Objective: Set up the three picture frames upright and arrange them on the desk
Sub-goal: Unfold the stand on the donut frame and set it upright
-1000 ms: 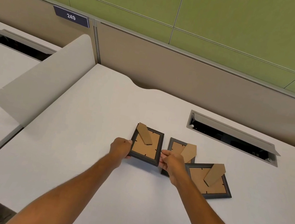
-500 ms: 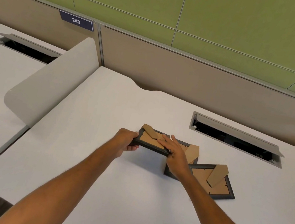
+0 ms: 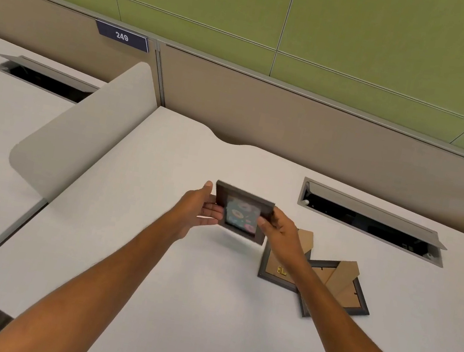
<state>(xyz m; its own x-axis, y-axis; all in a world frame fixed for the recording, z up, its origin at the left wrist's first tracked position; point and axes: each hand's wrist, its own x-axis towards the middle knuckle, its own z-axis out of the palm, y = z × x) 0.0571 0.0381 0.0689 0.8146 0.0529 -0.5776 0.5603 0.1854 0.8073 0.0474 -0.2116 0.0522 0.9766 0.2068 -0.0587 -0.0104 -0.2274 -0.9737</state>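
Note:
A small dark picture frame (image 3: 241, 212) with a colourful floral picture is lifted off the white desk (image 3: 202, 309), its front turned toward me. My left hand (image 3: 202, 209) grips its left edge and my right hand (image 3: 278, 228) grips its right edge. Two more dark frames lie face down to the right, brown backing and cardboard stands up: the second frame (image 3: 277, 271), partly hidden by my right forearm, and the third frame (image 3: 338, 286), which overlaps its corner.
A cable slot with a raised grey flap (image 3: 370, 220) opens in the desk at the back right. A curved grey divider panel (image 3: 84, 132) bounds the desk on the left. A beige partition (image 3: 295, 119) runs along the back.
Both hands lifted the left frame off the desk and flipped it over, so its picture side now faces me. The other two frames stayed flat.

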